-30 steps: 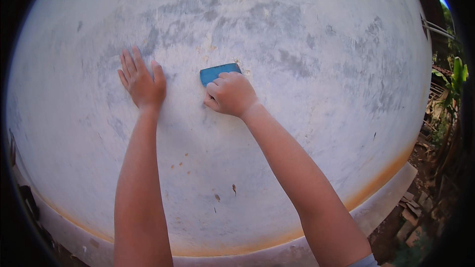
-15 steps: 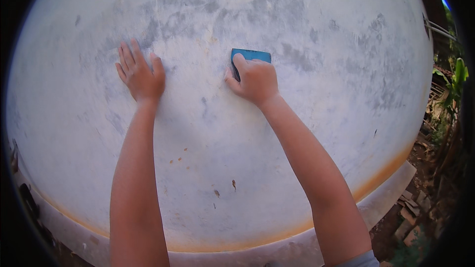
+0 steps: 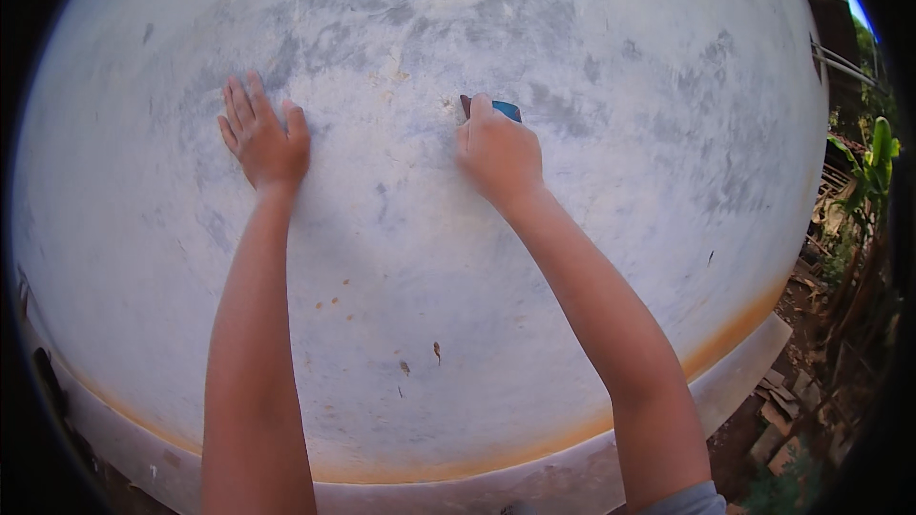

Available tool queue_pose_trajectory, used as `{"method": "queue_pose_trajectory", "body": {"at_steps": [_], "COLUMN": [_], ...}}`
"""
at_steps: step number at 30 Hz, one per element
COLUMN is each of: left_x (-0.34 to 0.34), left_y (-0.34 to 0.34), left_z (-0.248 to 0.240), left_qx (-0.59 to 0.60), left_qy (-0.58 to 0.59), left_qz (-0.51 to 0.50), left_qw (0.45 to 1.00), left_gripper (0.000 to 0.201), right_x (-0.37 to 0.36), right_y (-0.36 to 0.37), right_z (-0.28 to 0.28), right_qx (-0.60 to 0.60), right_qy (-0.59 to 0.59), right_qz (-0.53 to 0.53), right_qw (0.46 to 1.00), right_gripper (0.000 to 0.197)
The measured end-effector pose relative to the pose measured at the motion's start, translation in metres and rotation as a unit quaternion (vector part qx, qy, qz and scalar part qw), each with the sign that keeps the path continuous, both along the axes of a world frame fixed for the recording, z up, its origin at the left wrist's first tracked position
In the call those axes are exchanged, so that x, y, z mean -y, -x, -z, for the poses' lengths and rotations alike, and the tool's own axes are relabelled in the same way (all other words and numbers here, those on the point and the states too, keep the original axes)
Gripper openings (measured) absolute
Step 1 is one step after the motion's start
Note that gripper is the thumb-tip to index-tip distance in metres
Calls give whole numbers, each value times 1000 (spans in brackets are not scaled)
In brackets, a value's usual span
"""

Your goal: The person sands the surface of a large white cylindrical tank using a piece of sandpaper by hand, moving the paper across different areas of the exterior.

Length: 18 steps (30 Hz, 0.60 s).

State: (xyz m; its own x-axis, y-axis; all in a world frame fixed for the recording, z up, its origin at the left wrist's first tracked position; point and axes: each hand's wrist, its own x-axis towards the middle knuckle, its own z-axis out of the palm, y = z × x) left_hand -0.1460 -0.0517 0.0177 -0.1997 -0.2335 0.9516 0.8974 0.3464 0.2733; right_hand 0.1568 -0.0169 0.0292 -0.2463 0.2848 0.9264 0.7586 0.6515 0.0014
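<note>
The left hand (image 3: 267, 146) is resting open, empty, against the white surface (image 3: 382, 248); the right hand (image 3: 502, 153) is clutching a blue block (image 3: 509, 112), whose seemingly tilted edge may be risking scratches.

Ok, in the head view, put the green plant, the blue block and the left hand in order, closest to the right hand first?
From the right hand:
1. Blue block: in its grip.
2. Left hand: against the pale surface, to its left.
3. Green plant: far right, past the surface's edge.
</note>
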Motion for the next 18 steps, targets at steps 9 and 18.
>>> {"method": "queue_pose_trajectory", "body": {"at_steps": [9, 18], "left_x": [0, -2], "left_y": [0, 1], "left_z": [0, 1], "left_qx": [1, -8], "left_qy": [-2, 0], "left_qz": [7, -28], "left_qw": [1000, 1000], "left_gripper": [70, 68], "right_x": [-14, -17], "right_y": [18, 18], "right_z": [3, 14], "right_qx": [-31, -3], "right_qy": [-29, -22], "right_qz": [56, 41], "right_qw": [997, 999], "right_gripper": [26, 23]}}
